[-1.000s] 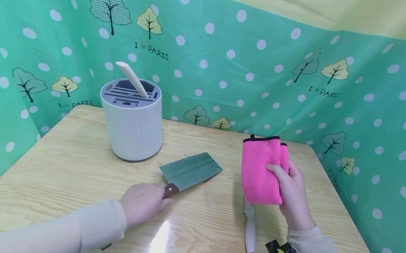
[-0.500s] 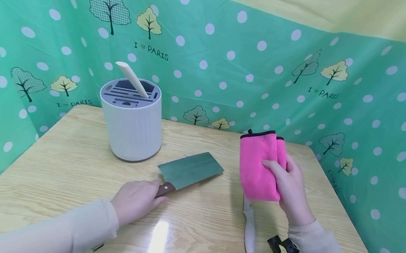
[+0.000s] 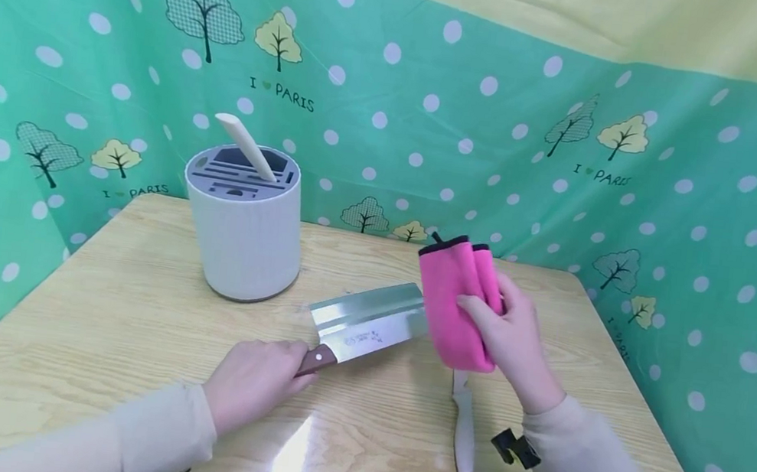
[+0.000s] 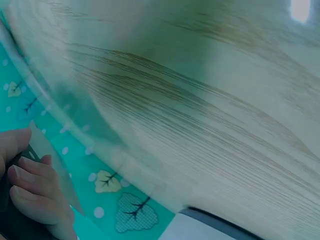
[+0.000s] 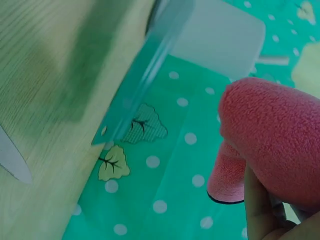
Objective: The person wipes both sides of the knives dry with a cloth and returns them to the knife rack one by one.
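In the head view my left hand [image 3: 255, 381] grips the brown handle of a cleaver [image 3: 369, 323], its broad blade pointing right and raised off the table. My right hand [image 3: 510, 334] holds a folded pink cloth [image 3: 450, 305] with dark edging, just at the blade's far end; whether they touch I cannot tell. In the right wrist view the cloth [image 5: 272, 135] stands apart from the blade [image 5: 145, 75]. The left wrist view shows curled fingers [image 4: 35, 185] round the dark handle. Below the cloth lies a white-handled knife [image 3: 464, 433], its blade partly hidden.
A white round knife block [image 3: 249, 245] with a slotted grey top stands at the back left of the wooden table [image 3: 115, 301]. One white handle [image 3: 245, 147] sticks up from it. A green dotted curtain [image 3: 431, 134] hangs behind and at both sides.
The cloth in my right hand has moved left to the end of the cleaver blade. The left hand has tilted the cleaver, so its face now shines and shows markings.
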Demonstrator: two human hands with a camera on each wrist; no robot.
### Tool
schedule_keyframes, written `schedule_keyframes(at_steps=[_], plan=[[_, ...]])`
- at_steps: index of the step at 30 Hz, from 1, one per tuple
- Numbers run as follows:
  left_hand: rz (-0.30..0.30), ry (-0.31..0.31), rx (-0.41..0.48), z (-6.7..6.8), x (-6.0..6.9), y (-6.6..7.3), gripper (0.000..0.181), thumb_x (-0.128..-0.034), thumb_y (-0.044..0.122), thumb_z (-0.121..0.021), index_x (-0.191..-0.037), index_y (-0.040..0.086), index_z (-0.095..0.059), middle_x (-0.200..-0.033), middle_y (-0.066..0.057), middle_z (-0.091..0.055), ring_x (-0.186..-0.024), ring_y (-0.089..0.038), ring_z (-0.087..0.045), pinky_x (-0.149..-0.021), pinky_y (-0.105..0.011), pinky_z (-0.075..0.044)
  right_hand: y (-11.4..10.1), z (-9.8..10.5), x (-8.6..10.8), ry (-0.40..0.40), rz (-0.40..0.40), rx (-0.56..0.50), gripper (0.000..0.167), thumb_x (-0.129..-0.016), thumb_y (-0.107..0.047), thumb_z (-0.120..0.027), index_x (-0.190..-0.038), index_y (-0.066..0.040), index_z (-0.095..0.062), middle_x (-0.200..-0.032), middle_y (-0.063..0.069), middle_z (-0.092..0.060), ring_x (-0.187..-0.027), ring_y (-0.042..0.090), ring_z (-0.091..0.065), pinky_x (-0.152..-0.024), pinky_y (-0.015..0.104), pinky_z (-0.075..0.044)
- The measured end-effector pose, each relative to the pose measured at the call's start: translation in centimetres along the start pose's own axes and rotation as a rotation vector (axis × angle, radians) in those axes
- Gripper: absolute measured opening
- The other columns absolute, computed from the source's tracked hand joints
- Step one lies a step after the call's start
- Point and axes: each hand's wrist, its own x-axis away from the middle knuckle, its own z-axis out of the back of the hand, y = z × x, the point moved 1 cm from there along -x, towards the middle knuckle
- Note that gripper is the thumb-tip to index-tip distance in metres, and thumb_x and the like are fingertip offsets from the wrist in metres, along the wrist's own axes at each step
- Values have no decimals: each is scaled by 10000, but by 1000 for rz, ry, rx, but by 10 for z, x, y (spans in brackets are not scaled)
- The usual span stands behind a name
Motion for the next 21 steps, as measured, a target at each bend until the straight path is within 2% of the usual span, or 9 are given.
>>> schedule_keyframes(at_steps=[3,8,11,17,21], plan=[[-37,28,-19,1,1,4,341,-859,360,-752,-740,150,-511,-554,80,-418,-450,-73,-348,-396,-253,-301,-2,-11,0,-6,105,87,236,-890,-99,-669,-1119,-45,-659,-1009,169,-670,-768,143,-635,-658,240,-530],[-52,51,-20,2,2,11,342,-847,366,-757,-743,156,-509,-551,84,-420,-442,-72,-337,-390,-253,-288,-5,-27,2,20,303,250,152,-828,-47,-677,-979,-37,-689,-868,116,-619,-727,184,-544,-573,247,-449],[-56,53,-18,4,3,14,349,-850,368,-751,-733,168,-489,-552,93,-397,-446,-71,-326,-393,-247,-280,-7,-34,5,16,412,343,197,-806,-51,-679,-1002,-33,-696,-859,96,-614,-713,170,-523,-559,251,-429],[-65,72,-14,7,1,20,334,-866,363,-726,-735,183,-476,-553,106,-377,-450,-61,-321,-390,-240,-274,-8,-49,11,34,641,575,241,-787,-133,-704,-1015,-55,-693,-827,44,-579,-564,112,-459,-489,228,-409],[-73,90,-18,8,0,23,318,-871,359,-717,-740,184,-486,-551,106,-391,-450,-58,-333,-387,-243,-281,-6,-60,14,68,732,727,296,-781,-204,-725,-1052,-90,-688,-824,26,-564,-533,117,-446,-452,242,-373]])
